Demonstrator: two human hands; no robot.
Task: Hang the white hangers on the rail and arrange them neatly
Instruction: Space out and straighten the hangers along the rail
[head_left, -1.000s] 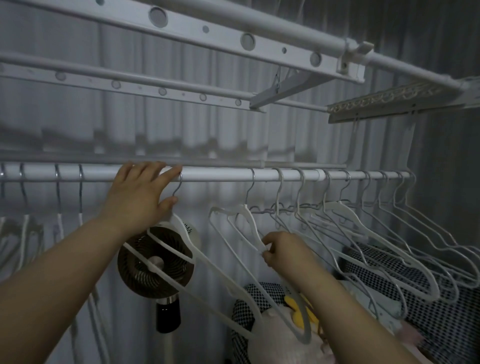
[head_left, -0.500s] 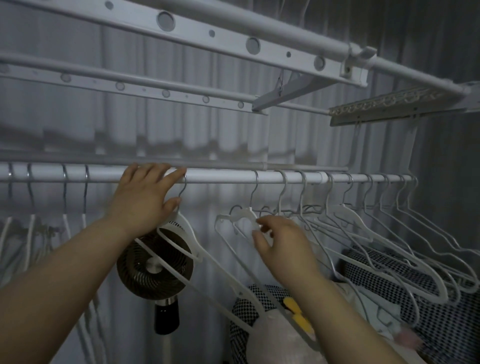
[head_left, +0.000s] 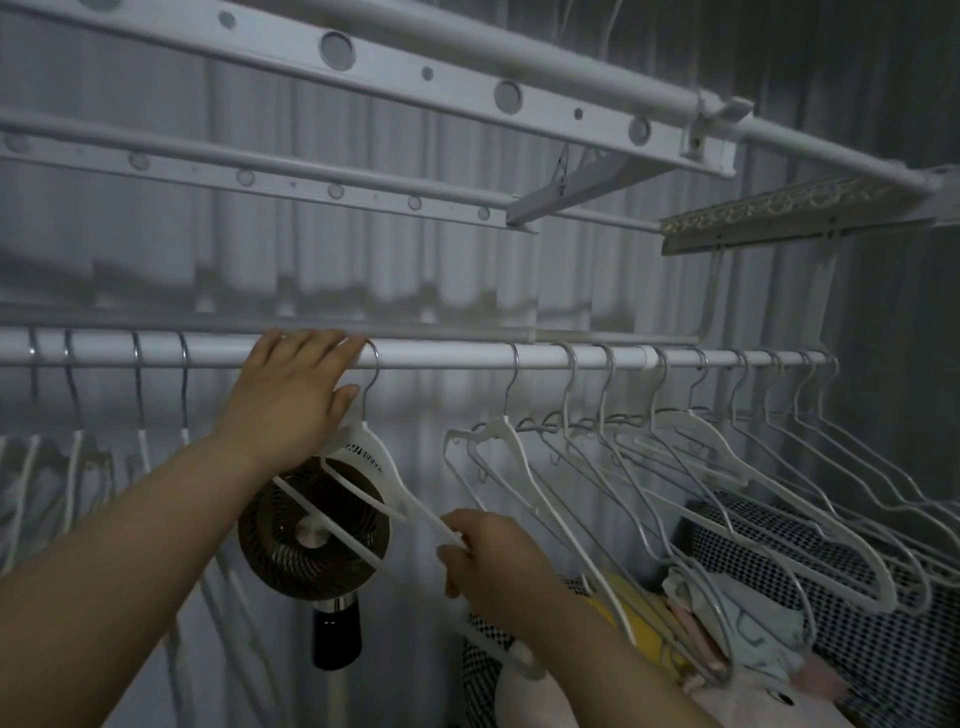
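Note:
A white rail (head_left: 447, 356) runs across the middle. One white hanger (head_left: 379, 467) hangs from it alone by its metal hook. My left hand (head_left: 291, 400) rests on the rail and against this hanger's neck, fingers over the rail. My right hand (head_left: 488, 556) is closed on the lower arm of the same hanger. To the right, several white hangers (head_left: 691, 457) hang in a tilted, overlapping row. At the left hang several more hangers (head_left: 140, 395), mostly their hooks visible.
A round fan (head_left: 311, 535) on a stand sits behind the held hanger. Below right lie checkered fabric (head_left: 883, 623) and a pile of soft items (head_left: 727, 639). White perforated drying-rack bars (head_left: 415, 88) cross overhead. Grey curtains hang behind.
My right hand left the hanger further right, moved down and left, and closed on the lower arm of the hanger by my left hand. My left hand stayed on the rail.

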